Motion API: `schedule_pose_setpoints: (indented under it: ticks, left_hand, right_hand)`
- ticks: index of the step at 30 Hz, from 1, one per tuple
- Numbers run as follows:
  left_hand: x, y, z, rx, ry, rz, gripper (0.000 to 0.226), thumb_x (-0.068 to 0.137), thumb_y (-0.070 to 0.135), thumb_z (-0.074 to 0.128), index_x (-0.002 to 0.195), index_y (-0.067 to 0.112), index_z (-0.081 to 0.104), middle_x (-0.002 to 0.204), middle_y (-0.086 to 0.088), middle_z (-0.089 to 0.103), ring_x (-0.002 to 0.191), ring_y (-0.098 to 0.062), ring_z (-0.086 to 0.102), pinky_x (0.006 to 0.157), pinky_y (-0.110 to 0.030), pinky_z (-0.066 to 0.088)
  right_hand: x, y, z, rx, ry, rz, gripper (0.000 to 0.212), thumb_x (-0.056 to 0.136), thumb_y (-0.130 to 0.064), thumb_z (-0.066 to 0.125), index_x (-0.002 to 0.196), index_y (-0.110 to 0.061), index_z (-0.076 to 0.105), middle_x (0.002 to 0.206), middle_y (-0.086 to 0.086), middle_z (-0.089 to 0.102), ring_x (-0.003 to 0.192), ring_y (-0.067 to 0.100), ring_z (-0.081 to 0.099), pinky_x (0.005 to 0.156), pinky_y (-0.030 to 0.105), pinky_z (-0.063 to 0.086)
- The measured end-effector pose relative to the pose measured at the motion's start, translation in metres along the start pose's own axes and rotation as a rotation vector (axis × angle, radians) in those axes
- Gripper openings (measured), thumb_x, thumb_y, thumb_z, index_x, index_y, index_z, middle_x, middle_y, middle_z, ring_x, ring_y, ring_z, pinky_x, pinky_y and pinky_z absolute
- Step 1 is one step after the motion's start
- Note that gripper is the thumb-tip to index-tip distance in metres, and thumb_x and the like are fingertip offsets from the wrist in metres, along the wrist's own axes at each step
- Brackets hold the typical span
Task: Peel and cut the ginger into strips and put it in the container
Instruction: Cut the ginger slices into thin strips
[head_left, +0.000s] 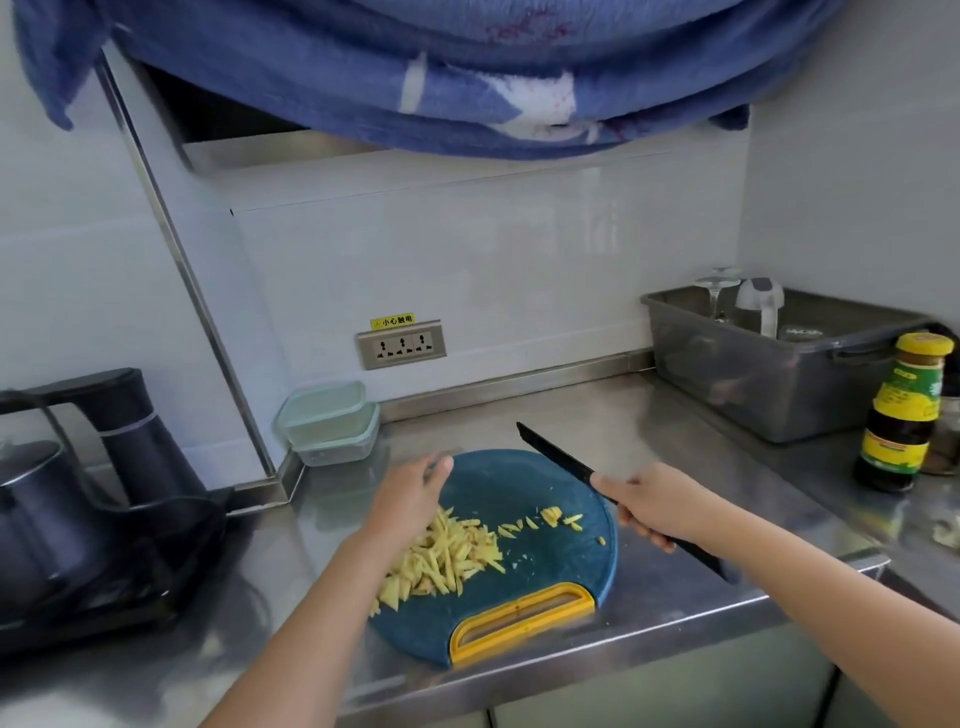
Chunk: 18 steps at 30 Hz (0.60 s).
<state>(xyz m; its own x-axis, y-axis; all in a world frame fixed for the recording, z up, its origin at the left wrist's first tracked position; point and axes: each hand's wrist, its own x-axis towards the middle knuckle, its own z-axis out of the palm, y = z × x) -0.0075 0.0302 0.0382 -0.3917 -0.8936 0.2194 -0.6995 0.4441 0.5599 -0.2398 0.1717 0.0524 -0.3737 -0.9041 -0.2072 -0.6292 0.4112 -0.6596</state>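
A heap of yellow ginger strips (447, 558) lies on the left half of a round blue cutting board (519, 488) with a yellow handle. A few loose ginger bits (550, 517) lie to the right of the heap. My left hand (410, 496) hovers over the heap's far edge, fingers apart and empty. My right hand (649, 506) grips the handle of a black knife (556, 454), whose blade is lifted and points away to the far left. Two stacked clear containers (327, 423) with pale green lids stand against the wall behind the board.
A black electric kettle set (93, 493) fills the counter's left side. At the back right stands a grey plastic bin (779, 364) holding glassware, with a dark sauce bottle (904, 415) in front of it. A wall socket (400, 344) is behind. The steel counter edge (571, 660) runs near me.
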Motion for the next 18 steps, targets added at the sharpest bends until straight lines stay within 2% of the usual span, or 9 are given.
schedule_pose_setpoints:
  ticks: [3, 7, 10, 13, 16, 18]
  left_hand:
    - [0.006, -0.015, -0.006, 0.034, -0.035, -0.082, 0.053, 0.103, 0.041, 0.023, 0.131, 0.008, 0.053, 0.133, -0.012, 0.055, 0.123, -0.025, 0.05, 0.092, -0.026, 0.035]
    - [0.016, -0.043, -0.007, 0.007, -0.119, -0.237, 0.058, 0.102, 0.045, 0.02, 0.138, 0.008, 0.046, 0.142, -0.016, 0.045, 0.133, -0.028, 0.041, 0.106, -0.034, 0.031]
    - [0.019, -0.062, -0.001, -0.001, -0.204, -0.275, 0.064, 0.099, 0.052, 0.017, 0.141, 0.011, 0.043, 0.145, -0.013, 0.043, 0.135, -0.026, 0.038, 0.109, -0.036, 0.029]
    - [0.022, -0.071, -0.001, 0.022, -0.217, -0.261, 0.067, 0.098, 0.055, 0.016, 0.14, 0.012, 0.044, 0.145, -0.011, 0.044, 0.134, -0.025, 0.04, 0.108, -0.036, 0.031]
    - [0.025, -0.074, -0.004, 0.063, -0.219, -0.238, 0.066, 0.098, 0.055, 0.015, 0.14, 0.014, 0.046, 0.143, -0.01, 0.046, 0.133, -0.024, 0.042, 0.106, -0.035, 0.032]
    - [0.025, -0.075, -0.005, 0.114, -0.209, -0.209, 0.065, 0.098, 0.054, 0.014, 0.136, 0.015, 0.05, 0.138, -0.008, 0.052, 0.127, -0.022, 0.047, 0.098, -0.031, 0.036]
  right_hand:
    - [0.018, 0.014, 0.003, -0.281, 0.153, 0.026, 0.055, 0.096, -0.058, 0.038, 0.073, -0.01, 0.053, 0.065, 0.004, 0.056, 0.056, 0.018, 0.053, 0.057, 0.027, 0.044]
    - [0.039, 0.046, 0.0, -0.471, 0.278, 0.064, 0.039, 0.097, -0.051, 0.042, 0.097, -0.014, 0.054, 0.089, 0.002, 0.061, 0.081, 0.022, 0.061, 0.069, 0.031, 0.049]
    - [0.053, 0.063, 0.003, -0.546, 0.324, 0.057, 0.036, 0.097, -0.049, 0.044, 0.102, -0.014, 0.051, 0.087, -0.001, 0.056, 0.085, 0.022, 0.059, 0.066, 0.03, 0.043]
    - [0.065, 0.068, 0.006, -0.571, 0.344, 0.051, 0.036, 0.097, -0.051, 0.043, 0.102, -0.015, 0.049, 0.084, -0.001, 0.048, 0.087, 0.025, 0.06, 0.062, 0.031, 0.041]
    - [0.076, 0.065, 0.007, -0.618, 0.305, 0.094, 0.043, 0.097, -0.057, 0.035, 0.112, -0.019, 0.05, 0.095, 0.002, 0.046, 0.092, 0.027, 0.059, 0.062, 0.032, 0.042]
    - [0.082, 0.062, 0.006, -0.66, 0.283, 0.115, 0.048, 0.096, -0.06, 0.031, 0.118, -0.023, 0.051, 0.106, 0.004, 0.046, 0.096, 0.026, 0.058, 0.064, 0.032, 0.041]
